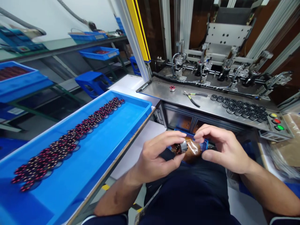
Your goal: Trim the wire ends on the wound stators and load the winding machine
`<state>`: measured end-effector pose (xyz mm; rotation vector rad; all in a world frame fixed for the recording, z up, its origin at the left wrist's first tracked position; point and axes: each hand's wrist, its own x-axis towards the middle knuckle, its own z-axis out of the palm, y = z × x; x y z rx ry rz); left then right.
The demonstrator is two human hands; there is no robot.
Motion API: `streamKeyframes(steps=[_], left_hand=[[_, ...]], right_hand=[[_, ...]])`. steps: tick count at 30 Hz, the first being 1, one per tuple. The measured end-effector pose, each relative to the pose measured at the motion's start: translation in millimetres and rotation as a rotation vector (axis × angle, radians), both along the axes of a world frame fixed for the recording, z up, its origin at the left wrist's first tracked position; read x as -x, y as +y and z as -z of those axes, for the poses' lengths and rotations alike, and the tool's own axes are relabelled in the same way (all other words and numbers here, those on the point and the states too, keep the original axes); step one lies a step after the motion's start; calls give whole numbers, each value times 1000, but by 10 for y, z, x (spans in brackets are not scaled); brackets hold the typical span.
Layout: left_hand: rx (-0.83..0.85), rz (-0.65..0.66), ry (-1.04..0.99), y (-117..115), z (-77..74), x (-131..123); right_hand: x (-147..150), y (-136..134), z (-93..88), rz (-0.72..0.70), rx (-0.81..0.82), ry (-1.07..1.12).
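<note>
My left hand pinches a small motor stator, a silver ring with copper-coloured windings, between thumb and fingers. Facing it, my right hand is open, its thumb and curved fingers apart with nothing visible between them. Below and between both hands lies a shiny brown, plastic-looking bundle at a blue edge, mostly hidden by the hands. I cannot tell whether the right fingertips touch it.
A long blue tray at the left holds a row of red-and-black wound stators. On the metal bench lie one stator, pliers, several black parts and a button box. Machine fixtures stand behind.
</note>
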<state>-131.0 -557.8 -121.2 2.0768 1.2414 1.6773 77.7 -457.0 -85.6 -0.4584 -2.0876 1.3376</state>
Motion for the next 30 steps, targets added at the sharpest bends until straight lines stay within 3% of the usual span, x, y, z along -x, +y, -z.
streamKeyframes(steps=[4,9,13,18,25,28,30], left_hand=[[-8,57,23,-34,-52,-3],[14,130,-74,-77,-28,60],[-6,48,-99,-91,-1,106],[-19,-55,-44,-103,10,114],[223,123,-276,-189,69,239],[316,165,-442,-223,132,304],[315,181,-581,-224,183,336]], right_hand=[[116,-18,-65,-65,80,-86],[155,54,-5,-54,164,-34],[179,40,10,-66,148,-65],[318,-73,-32,-173,-142,-112],[324,-62,-73,-298,-887,-47],[328,185,-76,-325,-1012,-120],[393,536,-31,-226,-1037,-183]])
